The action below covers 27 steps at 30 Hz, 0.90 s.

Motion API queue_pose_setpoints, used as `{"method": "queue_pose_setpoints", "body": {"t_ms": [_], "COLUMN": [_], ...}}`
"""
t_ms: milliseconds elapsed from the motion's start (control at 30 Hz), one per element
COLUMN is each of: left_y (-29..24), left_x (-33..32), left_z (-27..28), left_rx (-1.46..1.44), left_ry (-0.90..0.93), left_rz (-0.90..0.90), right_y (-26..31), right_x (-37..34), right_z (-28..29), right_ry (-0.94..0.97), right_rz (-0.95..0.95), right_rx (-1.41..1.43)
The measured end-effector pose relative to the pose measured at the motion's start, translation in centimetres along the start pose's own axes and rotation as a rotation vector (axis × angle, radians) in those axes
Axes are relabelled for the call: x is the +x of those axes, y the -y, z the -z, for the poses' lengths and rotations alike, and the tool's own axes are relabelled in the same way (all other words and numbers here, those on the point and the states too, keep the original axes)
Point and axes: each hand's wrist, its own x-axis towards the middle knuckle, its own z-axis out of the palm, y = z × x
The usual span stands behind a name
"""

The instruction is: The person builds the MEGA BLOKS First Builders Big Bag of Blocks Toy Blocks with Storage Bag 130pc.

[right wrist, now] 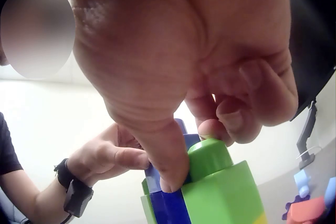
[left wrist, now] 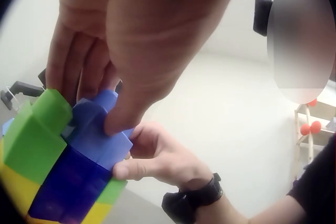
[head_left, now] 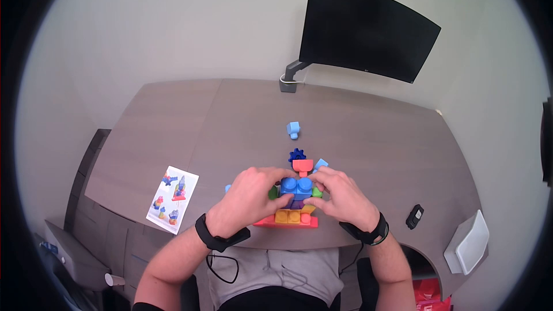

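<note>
Both hands meet over a stack of toy building blocks near the table's front edge. On top sits a light blue block with round studs. My left hand pinches it, thumb on the near face and fingers behind. Opposite, my right hand grips the blue blocks from the right, its thumb at the seam with the dark blue block underneath. A green block stands left of the dark blue one, another green block right of it. Yellow blocks and a red base piece lie below.
Beyond the stack lie a red block, a dark blue gear and a light blue piece. A picture card is at left. To the right are a small black object and a white bin. A monitor hangs behind.
</note>
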Motion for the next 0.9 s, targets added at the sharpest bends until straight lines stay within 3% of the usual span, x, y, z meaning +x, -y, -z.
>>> {"method": "queue_pose_setpoints", "body": {"t_ms": [67, 167, 267, 367, 533, 633, 733, 767, 900], "left_y": [-0.1, -0.1, 0.5, 3.4, 7.9, 9.6, 11.0, 11.3, 11.1], "left_x": [-0.3, -0.3, 0.1, 0.6, -1.6, -4.0, -6.2, -6.7, -7.5], "left_z": [0.1, 0.9, 4.2, 6.6, 6.3, 3.8, 1.6, 1.2, 1.3], "left_rx": [0.033, 0.033, -0.158, -0.101, 0.120, 0.175, 0.172, 0.162, 0.102], "left_ry": [-0.017, -0.059, -0.123, -0.268, 0.055, 0.155, 0.172, 0.170, 0.152], "left_rz": [-0.015, -0.018, 0.055, 0.120, 0.311, 0.352, 0.385, 0.397, 0.458], "right_y": [-0.2, -1.3, -2.7, -4.8, -10.6, -14.4, -15.4, -15.6, -13.5], "right_x": [0.1, 0.5, 1.1, 2.8, 7.4, 8.9, 9.9, 10.1, 9.9], "right_z": [-0.1, 1.1, 5.2, 7.3, 4.5, -0.2, -3.0, -3.5, 0.1], "right_ry": [-0.019, -0.009, 0.052, -0.046, 0.041, 0.032, 0.338, 0.324, 0.064], "right_rz": [0.012, 0.179, 0.127, -0.039, -0.208, -0.010, -0.003, -0.007, -0.137], "right_rx": [-0.010, 0.070, 0.257, 0.193, -0.093, -0.340, -0.513, -0.548, -0.235]}}
